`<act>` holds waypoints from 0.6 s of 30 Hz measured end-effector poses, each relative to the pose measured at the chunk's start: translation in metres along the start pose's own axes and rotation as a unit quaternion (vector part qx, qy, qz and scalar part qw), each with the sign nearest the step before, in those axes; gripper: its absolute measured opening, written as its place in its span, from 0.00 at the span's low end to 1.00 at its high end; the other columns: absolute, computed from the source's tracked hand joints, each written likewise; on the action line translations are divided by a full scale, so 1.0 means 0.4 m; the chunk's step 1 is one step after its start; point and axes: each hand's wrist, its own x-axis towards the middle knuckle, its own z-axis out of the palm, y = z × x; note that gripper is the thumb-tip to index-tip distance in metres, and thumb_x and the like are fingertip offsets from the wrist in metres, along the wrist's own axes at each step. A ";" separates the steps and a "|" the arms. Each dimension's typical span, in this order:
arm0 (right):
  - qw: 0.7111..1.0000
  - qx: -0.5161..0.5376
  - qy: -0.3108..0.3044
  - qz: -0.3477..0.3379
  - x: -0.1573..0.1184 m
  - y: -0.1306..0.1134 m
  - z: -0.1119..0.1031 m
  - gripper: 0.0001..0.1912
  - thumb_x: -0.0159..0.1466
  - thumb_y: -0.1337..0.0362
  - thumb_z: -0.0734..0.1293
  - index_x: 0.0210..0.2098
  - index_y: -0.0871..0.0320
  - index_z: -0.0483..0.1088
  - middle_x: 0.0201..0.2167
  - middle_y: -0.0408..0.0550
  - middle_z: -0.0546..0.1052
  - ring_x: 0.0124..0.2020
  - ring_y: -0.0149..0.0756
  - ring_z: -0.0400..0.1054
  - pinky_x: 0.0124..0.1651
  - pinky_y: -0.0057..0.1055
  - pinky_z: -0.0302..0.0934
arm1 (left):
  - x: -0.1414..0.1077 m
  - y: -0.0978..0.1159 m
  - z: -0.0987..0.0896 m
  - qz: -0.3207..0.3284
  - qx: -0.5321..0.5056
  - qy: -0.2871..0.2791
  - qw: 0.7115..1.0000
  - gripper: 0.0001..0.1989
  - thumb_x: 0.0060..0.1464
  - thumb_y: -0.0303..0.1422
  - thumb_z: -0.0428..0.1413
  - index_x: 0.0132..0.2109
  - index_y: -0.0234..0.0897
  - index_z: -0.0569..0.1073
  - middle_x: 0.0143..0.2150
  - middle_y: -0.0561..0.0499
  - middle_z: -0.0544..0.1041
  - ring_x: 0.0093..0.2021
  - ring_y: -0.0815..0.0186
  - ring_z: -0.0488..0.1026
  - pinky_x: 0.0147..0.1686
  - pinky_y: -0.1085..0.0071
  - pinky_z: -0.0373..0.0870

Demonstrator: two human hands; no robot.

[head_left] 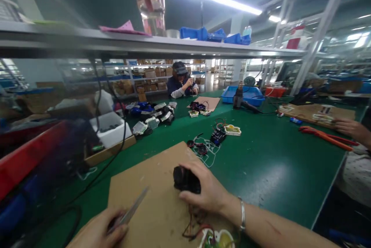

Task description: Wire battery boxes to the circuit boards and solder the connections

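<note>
My left hand [106, 224] is closed around the handle of a knife [135, 205], its grey metal blade angled up and to the right over a brown cardboard sheet [150, 174]. In my right hand [207, 188] is a black part with a round end [182, 178], gripped between thumb and fingers above the sheet; the palm hides its far side. Red and dark wires [189, 224] show below that hand. They run near a white-rimmed housing [218, 239] with green and yellow inside, cut off by the bottom edge.
Past the sheet lie black parts with wires [217, 135] and a white-rimmed piece [232, 130]. Orange-handled pliers [324, 137] lie near another person's hand [352, 130] at right. Farther back are a blue tray [227, 95], a heat gun [239, 99] and a seated person [181, 79]. A shelf [174, 48] crosses overhead.
</note>
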 end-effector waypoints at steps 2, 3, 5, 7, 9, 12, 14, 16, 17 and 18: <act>1.000 -0.018 -0.006 -0.011 0.006 0.020 0.000 0.32 0.54 0.53 0.71 0.55 0.58 0.63 0.50 0.55 0.71 0.52 0.45 0.64 0.57 0.44 0.57 | -0.022 0.022 0.006 0.011 -0.043 0.007 0.999 0.16 0.54 0.45 0.49 0.40 0.39 0.71 0.41 0.47 0.76 0.45 0.54 0.72 0.43 0.65 0.66; 0.999 -0.027 -0.013 -0.015 0.007 0.030 0.004 0.32 0.54 0.53 0.71 0.55 0.58 0.63 0.51 0.54 0.70 0.52 0.45 0.63 0.57 0.44 0.57 | -0.034 0.037 0.007 0.020 -0.086 0.002 0.996 0.16 0.56 0.46 0.47 0.40 0.39 0.70 0.38 0.47 0.76 0.42 0.56 0.73 0.40 0.66 0.67; 0.998 -0.043 -0.030 -0.022 0.007 0.045 0.013 0.31 0.55 0.55 0.71 0.55 0.57 0.62 0.52 0.54 0.70 0.53 0.45 0.63 0.58 0.44 0.57 | -0.057 0.074 0.005 0.031 -0.235 -0.034 0.971 0.18 0.57 0.48 0.46 0.39 0.38 0.66 0.34 0.48 0.74 0.34 0.62 0.72 0.34 0.69 0.67; 0.997 -0.057 -0.046 -0.031 0.004 0.049 0.018 0.32 0.56 0.55 0.71 0.56 0.56 0.60 0.52 0.54 0.69 0.54 0.45 0.62 0.58 0.44 0.57 | -0.077 0.111 0.000 0.027 -0.405 -0.083 0.910 0.18 0.57 0.48 0.49 0.43 0.37 0.64 0.33 0.50 0.73 0.29 0.68 0.69 0.29 0.73 0.67; 0.994 -0.070 -0.065 -0.044 0.000 0.046 0.019 0.33 0.56 0.54 0.71 0.57 0.55 0.59 0.53 0.54 0.68 0.54 0.45 0.62 0.58 0.45 0.57 | -0.093 0.140 -0.005 0.015 -0.512 -0.118 0.850 0.19 0.56 0.45 0.53 0.48 0.37 0.62 0.33 0.51 0.73 0.25 0.71 0.67 0.25 0.76 0.65; 0.989 -0.096 -0.089 -0.071 -0.003 0.039 0.021 0.35 0.56 0.53 0.71 0.58 0.54 0.58 0.54 0.54 0.67 0.54 0.46 0.61 0.58 0.45 0.57 | -0.105 0.162 -0.002 -0.005 -0.569 -0.150 0.809 0.19 0.56 0.41 0.55 0.49 0.35 0.63 0.29 0.52 0.72 0.21 0.75 0.64 0.19 0.80 0.61; 0.985 -0.115 -0.093 -0.089 -0.003 0.037 0.024 0.36 0.55 0.52 0.71 0.59 0.55 0.57 0.53 0.54 0.67 0.54 0.46 0.60 0.58 0.46 0.56 | -0.106 0.166 0.005 -0.024 -0.590 -0.168 0.789 0.17 0.56 0.40 0.56 0.47 0.33 0.66 0.28 0.52 0.72 0.19 0.77 0.62 0.17 0.82 0.60; 0.981 -0.134 -0.085 -0.109 -0.001 0.038 0.027 0.36 0.55 0.51 0.70 0.59 0.56 0.57 0.52 0.54 0.67 0.54 0.46 0.60 0.59 0.46 0.55 | -0.104 0.168 0.012 -0.048 -0.616 -0.170 0.767 0.16 0.55 0.38 0.58 0.45 0.32 0.67 0.28 0.51 0.73 0.18 0.78 0.61 0.16 0.83 0.59; 0.979 -0.145 -0.078 -0.122 -0.001 0.039 0.028 0.37 0.55 0.51 0.70 0.59 0.56 0.57 0.52 0.54 0.67 0.54 0.47 0.60 0.59 0.47 0.54 | -0.103 0.168 0.015 -0.064 -0.632 -0.166 0.754 0.15 0.53 0.37 0.59 0.43 0.32 0.68 0.27 0.51 0.73 0.17 0.79 0.61 0.15 0.84 0.58; 0.975 -0.158 -0.070 -0.137 0.000 0.040 0.028 0.37 0.55 0.51 0.70 0.59 0.57 0.57 0.51 0.55 0.68 0.53 0.47 0.60 0.60 0.48 0.53 | -0.102 0.169 0.017 -0.080 -0.647 -0.160 0.741 0.15 0.52 0.36 0.60 0.42 0.31 0.69 0.27 0.52 0.72 0.17 0.79 0.61 0.14 0.85 0.57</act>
